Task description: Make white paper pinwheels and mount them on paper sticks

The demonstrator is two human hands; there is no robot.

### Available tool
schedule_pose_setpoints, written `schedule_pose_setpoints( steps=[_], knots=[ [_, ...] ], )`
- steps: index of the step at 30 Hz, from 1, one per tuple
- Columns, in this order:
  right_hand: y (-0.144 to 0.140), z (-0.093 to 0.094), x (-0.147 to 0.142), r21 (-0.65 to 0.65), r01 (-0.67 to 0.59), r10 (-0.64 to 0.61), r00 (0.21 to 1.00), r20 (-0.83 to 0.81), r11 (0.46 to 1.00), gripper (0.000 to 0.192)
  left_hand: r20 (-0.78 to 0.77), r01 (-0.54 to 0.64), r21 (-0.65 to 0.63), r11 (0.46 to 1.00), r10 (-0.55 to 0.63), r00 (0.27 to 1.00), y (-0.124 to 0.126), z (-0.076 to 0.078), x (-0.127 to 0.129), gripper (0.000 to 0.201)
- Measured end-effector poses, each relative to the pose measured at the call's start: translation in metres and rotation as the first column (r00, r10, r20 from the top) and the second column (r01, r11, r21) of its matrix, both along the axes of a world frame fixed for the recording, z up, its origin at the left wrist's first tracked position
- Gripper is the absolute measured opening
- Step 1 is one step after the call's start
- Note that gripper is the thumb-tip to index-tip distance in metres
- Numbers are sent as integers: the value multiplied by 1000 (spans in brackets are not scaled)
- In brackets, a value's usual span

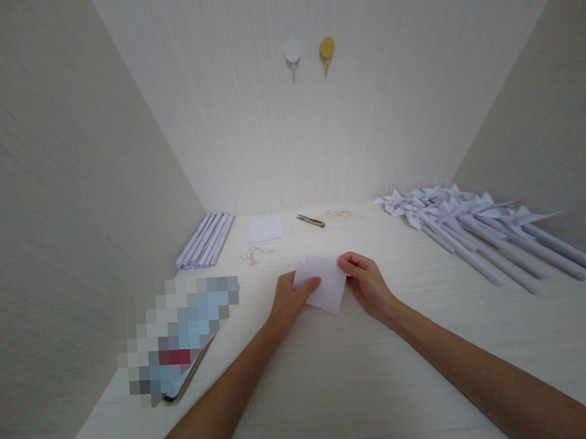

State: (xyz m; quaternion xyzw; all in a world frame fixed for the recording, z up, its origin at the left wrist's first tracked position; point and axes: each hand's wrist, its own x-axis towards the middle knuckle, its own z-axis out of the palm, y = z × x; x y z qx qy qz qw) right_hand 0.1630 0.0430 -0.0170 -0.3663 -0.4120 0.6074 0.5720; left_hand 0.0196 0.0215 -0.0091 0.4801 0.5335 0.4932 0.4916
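A small folded sheet of white paper (324, 282) lies on the pale table (333, 389), held at both sides. My left hand (289, 303) pinches its left edge with the thumb on top. My right hand (367, 284) grips its upper right edge with curled fingers. Both forearms reach in from the bottom of the view.
Rolled white paper sticks (205, 241) lie at the back left. Finished paper pinwheels (477, 231) are piled at the right. A square paper (264, 228), small snips (310, 220) and scattered pins (254, 254) lie behind. A tablet (181, 339) rests at the left. Walls enclose three sides.
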Motion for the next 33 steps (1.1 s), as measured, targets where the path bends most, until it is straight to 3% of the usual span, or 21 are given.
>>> schedule_pose_setpoints(
  steps=[7, 10, 12, 17, 21, 24, 28, 33],
  knots=[
    [1, 1, 0, -119, -114, 102, 989, -107, 986, 18, 171, -137, 14, 990, 133, 976, 6, -6, -5, 25],
    [1, 0, -1, -137, -147, 132, 985, -116, 980, 17, 348, -240, 31, 970, 215, 913, 8, -4, -7, 34],
    [1, 0, -1, -146, -138, 117, 983, -142, 980, 17, 489, -255, 42, 966, 202, 848, 9, -1, -8, 41],
    [1, 2, -2, -209, -46, -13, 961, -276, 977, 20, 708, 6, 66, 998, -51, 705, 7, 6, -5, 37],
    [-6, 4, -10, -208, -60, -17, 936, -351, 976, 22, 792, 119, 52, 992, -114, 600, 1, 6, 0, 32],
    [-15, 6, -17, -174, -103, 43, 946, -321, 979, 20, 749, 155, 46, 987, -137, 649, -3, 2, 4, 21],
    [-21, 5, -21, -142, -169, 138, 969, -207, 975, 17, 630, 58, -14, 998, -36, 776, -4, 0, 9, 13],
    [-21, 4, -19, -130, -213, 199, 974, -109, 968, 16, 544, -83, -11, 996, 76, 836, -3, 2, 10, 30]
  ],
)
